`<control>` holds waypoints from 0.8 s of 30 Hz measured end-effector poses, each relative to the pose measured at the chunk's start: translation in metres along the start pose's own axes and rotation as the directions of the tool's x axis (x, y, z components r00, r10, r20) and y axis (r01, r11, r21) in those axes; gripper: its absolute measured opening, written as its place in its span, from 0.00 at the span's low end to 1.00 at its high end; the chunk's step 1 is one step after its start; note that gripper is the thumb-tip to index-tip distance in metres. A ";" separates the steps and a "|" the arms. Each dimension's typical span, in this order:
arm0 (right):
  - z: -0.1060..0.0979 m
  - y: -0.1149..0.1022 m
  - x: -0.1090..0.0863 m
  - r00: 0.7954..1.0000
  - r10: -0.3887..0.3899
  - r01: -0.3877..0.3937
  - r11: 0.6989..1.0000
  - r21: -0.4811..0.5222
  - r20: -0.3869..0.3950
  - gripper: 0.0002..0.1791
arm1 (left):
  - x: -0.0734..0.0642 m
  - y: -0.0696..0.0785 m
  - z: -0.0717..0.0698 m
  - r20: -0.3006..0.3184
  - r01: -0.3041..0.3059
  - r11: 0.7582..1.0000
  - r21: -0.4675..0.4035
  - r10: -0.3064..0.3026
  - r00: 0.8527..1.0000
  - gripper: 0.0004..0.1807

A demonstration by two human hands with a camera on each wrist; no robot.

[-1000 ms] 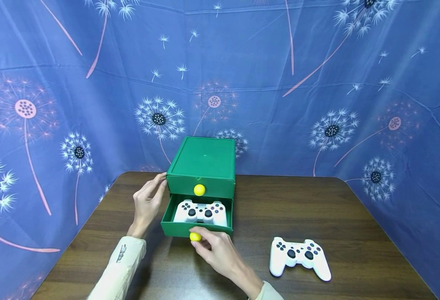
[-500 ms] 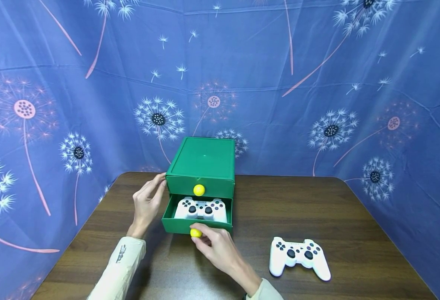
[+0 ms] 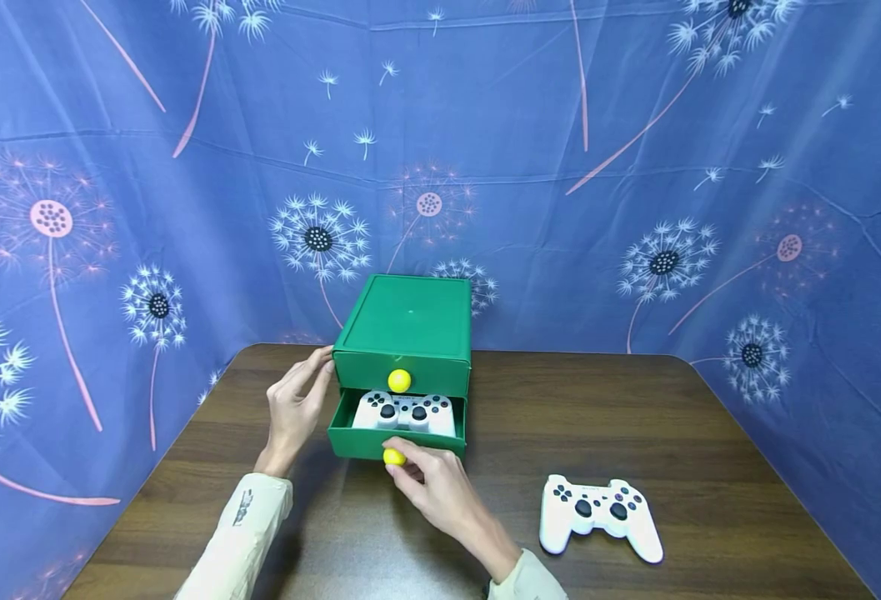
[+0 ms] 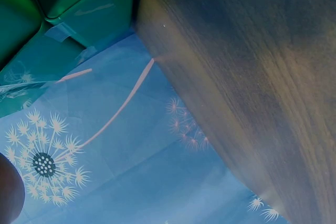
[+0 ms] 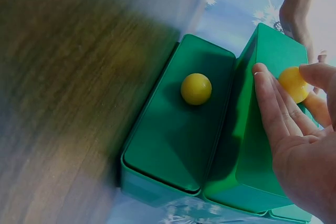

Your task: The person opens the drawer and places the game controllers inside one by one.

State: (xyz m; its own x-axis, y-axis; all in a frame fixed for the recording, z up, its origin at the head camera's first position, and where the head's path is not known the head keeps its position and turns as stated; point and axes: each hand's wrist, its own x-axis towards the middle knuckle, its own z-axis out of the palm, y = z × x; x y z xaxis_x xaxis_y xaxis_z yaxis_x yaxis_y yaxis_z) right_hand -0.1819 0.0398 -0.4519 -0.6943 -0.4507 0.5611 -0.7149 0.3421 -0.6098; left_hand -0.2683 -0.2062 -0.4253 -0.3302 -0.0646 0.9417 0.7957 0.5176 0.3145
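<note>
Right hand (image 3: 440, 492) pinches the yellow knob (image 3: 392, 457) of the half-open lower drawer (image 3: 395, 442); the controller (image 3: 404, 412) inside is partly hidden. Left hand (image 3: 297, 404), fingers straight, rests against the green box (image 3: 410, 321).

left hand (image 3: 295, 404) flat, fingers straight — right hand (image 3: 434, 487) pinching.

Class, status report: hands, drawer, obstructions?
Right hand pinches lower knob; left hand steadies green box. Drawer part open, controller inside. Nothing blocking.
</note>
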 end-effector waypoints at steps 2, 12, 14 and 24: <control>0.000 0.000 0.002 1.000 0.001 -0.001 1.000 -0.002 -0.002 0.14 | 0.000 0.000 0.000 0.000 0.000 1.000 0.001 0.000 1.000 0.24; -0.001 0.004 0.009 1.000 0.024 -0.024 1.000 -0.020 -0.001 0.13 | 0.000 0.002 -0.002 0.016 0.004 1.000 0.005 -0.005 1.000 0.22; -0.001 0.005 0.010 1.000 0.025 -0.025 0.999 -0.023 0.002 0.13 | 0.000 0.002 -0.002 0.013 0.003 1.000 0.011 -0.003 1.000 0.22; -0.001 0.011 0.015 1.000 0.004 -0.005 0.999 -0.044 -0.005 0.13 | 0.000 0.000 -0.001 0.004 -0.001 1.000 0.016 0.001 1.000 0.23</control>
State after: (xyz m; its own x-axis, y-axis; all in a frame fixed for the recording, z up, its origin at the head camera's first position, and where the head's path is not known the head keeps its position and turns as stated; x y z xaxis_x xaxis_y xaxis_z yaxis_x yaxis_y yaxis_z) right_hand -0.2000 0.0374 -0.4496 -0.6979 -0.4447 0.5614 -0.7146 0.3803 -0.5871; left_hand -0.2676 -0.2074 -0.4252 -0.3315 -0.0609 0.9415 0.7876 0.5316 0.3117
